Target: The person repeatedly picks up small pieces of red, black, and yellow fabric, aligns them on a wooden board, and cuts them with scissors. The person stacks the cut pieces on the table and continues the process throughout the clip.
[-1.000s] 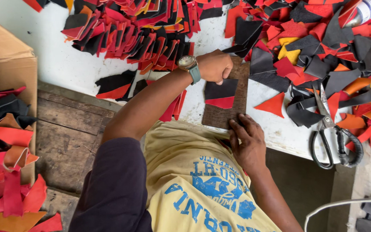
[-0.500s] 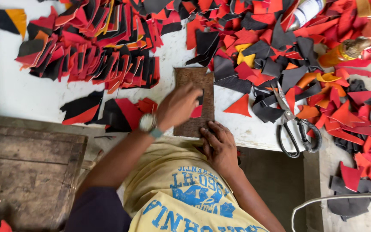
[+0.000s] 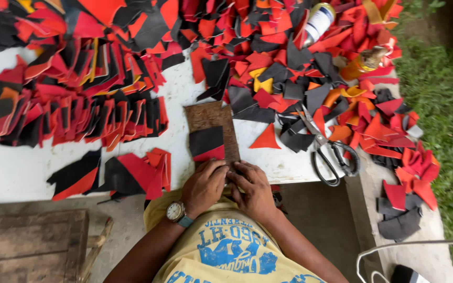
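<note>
Both hands are meeting at the near edge of the white bench (image 3: 17, 178), fingers curled down over the near end of a brown rectangular board (image 3: 211, 118). The left hand (image 3: 204, 186), a watch (image 3: 175, 212) on its wrist, is pressing with bent fingers; its grip is closing on the board's end, though what lies under the fingertips is hidden. The right hand (image 3: 252, 188) is sitting just beside it, touching it, fingers likewise folded down on the board's edge; whether it is pinching anything I cannot tell.

The board is looking rough and worn, with a scuffed, grainy surface. Lying on it, just beyond the fingers, is a flat black and red piece (image 3: 207, 144), black above and red along its lower edge, smooth and matte like cut leather.

Around it, heaps of similar red, black and orange offcuts (image 3: 79, 115) are covering the bench, many angular or triangular. A lone red triangle (image 3: 267, 140) is lying right of the board. Black-handled scissors (image 3: 326, 149) are resting farther right, near a white can (image 3: 318, 21).
</note>
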Tool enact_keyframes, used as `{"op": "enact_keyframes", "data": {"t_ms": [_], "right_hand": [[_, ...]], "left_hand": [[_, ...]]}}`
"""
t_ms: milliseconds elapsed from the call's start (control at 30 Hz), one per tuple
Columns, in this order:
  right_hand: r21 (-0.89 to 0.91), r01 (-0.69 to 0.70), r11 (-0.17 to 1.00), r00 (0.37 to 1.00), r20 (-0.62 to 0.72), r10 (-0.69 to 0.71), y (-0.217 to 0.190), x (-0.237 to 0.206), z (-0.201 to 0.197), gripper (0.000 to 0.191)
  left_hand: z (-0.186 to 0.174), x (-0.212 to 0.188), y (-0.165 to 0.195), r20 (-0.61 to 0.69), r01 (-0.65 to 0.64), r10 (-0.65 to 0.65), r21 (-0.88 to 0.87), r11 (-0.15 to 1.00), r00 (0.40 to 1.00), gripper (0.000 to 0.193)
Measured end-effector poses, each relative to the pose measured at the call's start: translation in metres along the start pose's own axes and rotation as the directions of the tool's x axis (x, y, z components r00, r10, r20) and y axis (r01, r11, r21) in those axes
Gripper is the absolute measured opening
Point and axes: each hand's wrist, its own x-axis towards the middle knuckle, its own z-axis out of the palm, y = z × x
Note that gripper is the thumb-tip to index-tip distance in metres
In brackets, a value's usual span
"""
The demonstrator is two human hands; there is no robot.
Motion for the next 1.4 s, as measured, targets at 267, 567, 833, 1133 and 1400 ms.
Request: {"op": "enact_keyframes", "data": {"t_ms": [267, 567, 833, 1133, 1400], "right_hand": [[0.044, -0.019, 0.999, 0.995, 0.102, 0.014, 0.004, 0.015, -0.021, 0.03], [-0.346, -0.002, 0.938, 0.994, 0.098, 0.038, 0.08, 0.094, -0.008, 0.023], [-0.275, -0.035, 0.961, 0.998, -0.063, 0.018, 0.082, 0.072, -0.02, 0.04], [-0.47, -0.401, 0.786, 0.914, -0.27, 0.305, 0.105, -0.014, -0.142, 0.043], [-0.418, -0.57, 0.707, 0.82, -0.244, 0.517, 0.179, 0.01, -0.155, 0.024]], "left_hand": [[0.0, -0.001, -0.001, 0.027, -0.016, 0.016, -0.022, 1.0, 1.0, 0.019], [-0.002, 0.002, 0.007, -0.008, 0.016, -0.016, -0.026, 1.0, 1.0, 0.013], [0.003, 0.001, 0.008, 0.0, -0.016, 0.016, -0.001, 1.0, 1.0, 0.014], [0.004, 0.002, 0.009, -0.022, -0.021, 0.022, 0.032, 0.999, 1.0, 0.015], [0.004, 0.002, 0.011, 0.006, 0.024, -0.024, 0.032, 0.999, 1.0, 0.015]]}}
